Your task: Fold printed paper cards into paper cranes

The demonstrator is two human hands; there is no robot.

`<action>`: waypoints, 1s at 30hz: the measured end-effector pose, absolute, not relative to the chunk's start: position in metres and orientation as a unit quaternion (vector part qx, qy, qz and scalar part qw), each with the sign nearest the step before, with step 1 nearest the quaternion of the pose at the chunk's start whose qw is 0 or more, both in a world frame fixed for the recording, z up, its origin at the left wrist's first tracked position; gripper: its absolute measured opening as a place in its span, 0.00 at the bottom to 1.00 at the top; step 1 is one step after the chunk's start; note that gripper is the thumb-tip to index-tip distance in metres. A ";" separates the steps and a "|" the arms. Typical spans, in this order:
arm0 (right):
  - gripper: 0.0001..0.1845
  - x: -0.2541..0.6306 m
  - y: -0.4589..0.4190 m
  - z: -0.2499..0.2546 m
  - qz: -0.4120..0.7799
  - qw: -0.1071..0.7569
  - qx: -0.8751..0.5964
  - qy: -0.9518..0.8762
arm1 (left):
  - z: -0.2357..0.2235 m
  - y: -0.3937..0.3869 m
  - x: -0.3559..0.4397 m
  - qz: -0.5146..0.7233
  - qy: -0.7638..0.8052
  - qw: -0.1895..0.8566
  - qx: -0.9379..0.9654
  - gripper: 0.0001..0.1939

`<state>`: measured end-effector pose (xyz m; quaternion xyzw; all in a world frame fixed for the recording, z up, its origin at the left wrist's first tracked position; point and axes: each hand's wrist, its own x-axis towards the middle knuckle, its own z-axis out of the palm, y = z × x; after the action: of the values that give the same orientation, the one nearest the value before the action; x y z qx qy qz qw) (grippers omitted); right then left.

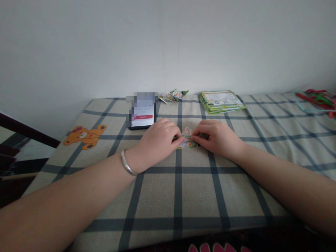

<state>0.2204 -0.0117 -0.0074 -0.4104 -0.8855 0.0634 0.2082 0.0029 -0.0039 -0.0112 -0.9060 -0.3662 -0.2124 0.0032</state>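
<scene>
Between my two hands lies a small folded printed paper, green, white and orange, on the checked tablecloth. My left hand pinches its left side with thumb and fingers, and a silver bangle circles that wrist. My right hand pinches the right side, its thumb against the paper. The fingers cover both ends of the paper, so its full shape is hidden. Just beyond my left hand rests a smartphone with a lit screen.
Folded paper pieces sit near the wall, beside the phone. A stack of printed green leaflets lies at the back right. Red and green items are at the far right. A bear picture marks the left of the tablecloth.
</scene>
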 end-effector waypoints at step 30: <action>0.07 0.219 -0.007 -0.011 0.072 0.187 -0.455 -0.868 | -0.013 -0.002 0.002 -0.188 -0.303 0.026 -0.934 0.04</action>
<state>0.2185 -0.0072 -0.0110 -0.4550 -0.8676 0.0719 0.1874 0.0021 -0.0024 -0.0126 -0.9341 -0.3027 -0.1878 0.0259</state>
